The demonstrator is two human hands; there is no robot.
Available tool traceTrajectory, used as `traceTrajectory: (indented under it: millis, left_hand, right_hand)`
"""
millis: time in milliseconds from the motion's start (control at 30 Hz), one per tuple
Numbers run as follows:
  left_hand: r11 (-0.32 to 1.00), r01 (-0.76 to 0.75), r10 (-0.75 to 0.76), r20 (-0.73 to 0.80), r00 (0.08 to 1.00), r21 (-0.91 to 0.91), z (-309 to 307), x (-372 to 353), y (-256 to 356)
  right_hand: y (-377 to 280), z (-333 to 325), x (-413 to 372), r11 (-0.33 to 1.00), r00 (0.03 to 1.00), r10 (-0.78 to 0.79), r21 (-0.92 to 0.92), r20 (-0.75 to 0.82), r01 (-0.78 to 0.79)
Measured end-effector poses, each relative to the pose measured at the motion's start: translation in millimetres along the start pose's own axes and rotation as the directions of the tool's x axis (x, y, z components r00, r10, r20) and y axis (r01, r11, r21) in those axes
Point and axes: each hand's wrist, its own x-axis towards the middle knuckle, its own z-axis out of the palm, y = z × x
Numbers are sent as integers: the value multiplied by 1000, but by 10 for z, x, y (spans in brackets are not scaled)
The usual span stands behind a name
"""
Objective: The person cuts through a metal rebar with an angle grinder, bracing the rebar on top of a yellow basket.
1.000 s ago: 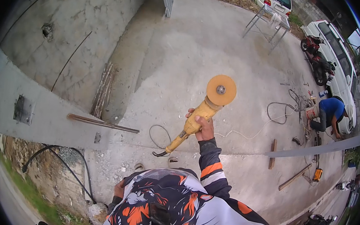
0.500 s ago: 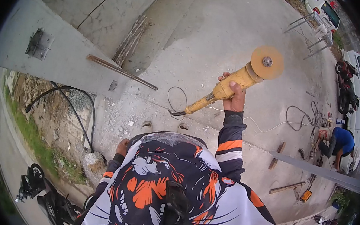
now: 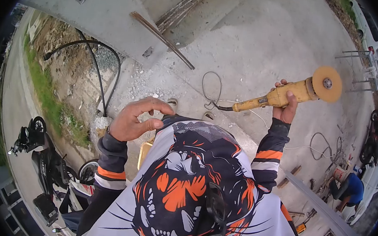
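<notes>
A yellow angle grinder [image 3: 277, 98] is held out to the right by my right hand [image 3: 285, 104], whose fingers wrap round its body. Its round tan disc [image 3: 327, 84] faces up at the far end, and a dark cord [image 3: 221, 107] leaves the handle end. Raised in front of my torso at the left, my left hand [image 3: 137, 119] holds nothing, its fingers curved and apart from the thumb. Close below that hand, part of a yellow-edged object [image 3: 143, 154] shows beside my shirt.
Metal bars [image 3: 162, 39] lie across a concrete ledge at the upper left. Rubble [image 3: 151, 85] is scattered before my feet, near a black hose [image 3: 99, 65]. A motorcycle [image 3: 50, 164] stands at lower left. Another person [image 3: 349, 190] crouches at right, beyond a grey beam [image 3: 324, 211].
My left hand has risen from beside my body into view with fingers apart. The view has shifted, and the grinder in my right hand now appears farther right and lower.
</notes>
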Motion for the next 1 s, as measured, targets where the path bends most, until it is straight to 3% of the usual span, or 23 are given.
traceTrajectory:
  millis: [33,67,133,200,300,367,400,500,533,633,667,733,767,800,833,867,900,967,1000]
  left_hand:
    - [907,-388,401,57,914,-161,10,138,453]
    - [742,-586,661,211,720,-326,1,283,876]
    - [683,-629,723,470,507,-372,30,357,1688]
    - [673,-649,651,702,290,-356,84,473,1960]
    - [577,-751,638,752,169,-321,28,500,2073]
    - [486,-816,699,699,148,-313,-52,453,2063]
    - [525,-791,753,604,261,-313,-133,398,2101]
    - [741,-664,470,786,402,-103,-420,123,2216]
    - [690,-723,394,837,381,4,-574,76,2342]
    - [465,-843,451,746,490,272,-1107,-335,2747]
    - [450,-867,515,732,446,211,-1407,-449,2684]
    - [446,-878,739,482,470,173,-1900,-829,2302]
    - [455,-868,844,214,491,197,-1960,-982,1935]
    - [545,-839,787,-348,510,3,-1694,-962,1647]
    - [587,-799,737,-324,594,-131,-2096,-1038,1238]
    - [531,-785,557,-567,607,-319,-2038,-974,750]
    - [363,-777,410,-661,629,-515,-1903,-879,226]
    - [228,-749,92,-752,653,-623,-1325,-695,-580]
    - [261,-701,-32,-732,681,-664,-1025,-704,-955]
  right_hand:
    - [-11,9,4,1000,1000,3,-1,9,-3]
    - [-13,14,-3,1000,1000,4,0,21,-4]
    - [1,43,-7,1000,1000,3,10,29,-3]
    - [56,89,-18,1000,1000,-6,25,18,5]
    - [162,177,-47,1000,1000,-21,-1,17,21]
    - [184,227,-62,1000,1000,-28,8,-1,28]
    - [201,239,-82,999,999,-31,11,-14,31]
    - [282,214,-79,999,999,-41,13,-34,41]
    - [289,225,-86,999,998,-31,6,-46,31]
    - [345,212,-100,999,996,-42,1,-75,42]
    - [338,226,-114,999,995,-51,-15,-86,50]
    - [366,214,-146,997,995,-71,-9,-74,71]
    - [381,235,-122,998,997,-59,1,-47,59]
    - [402,201,-105,998,998,-56,8,-28,57]
    - [444,165,-69,998,999,-52,17,-13,52]
    - [491,185,-28,998,999,-46,49,14,45]
    - [515,165,-18,997,999,-39,73,32,37]
    - [587,186,-53,994,998,-17,111,54,11]
    - [592,195,-53,992,998,5,123,62,-12]
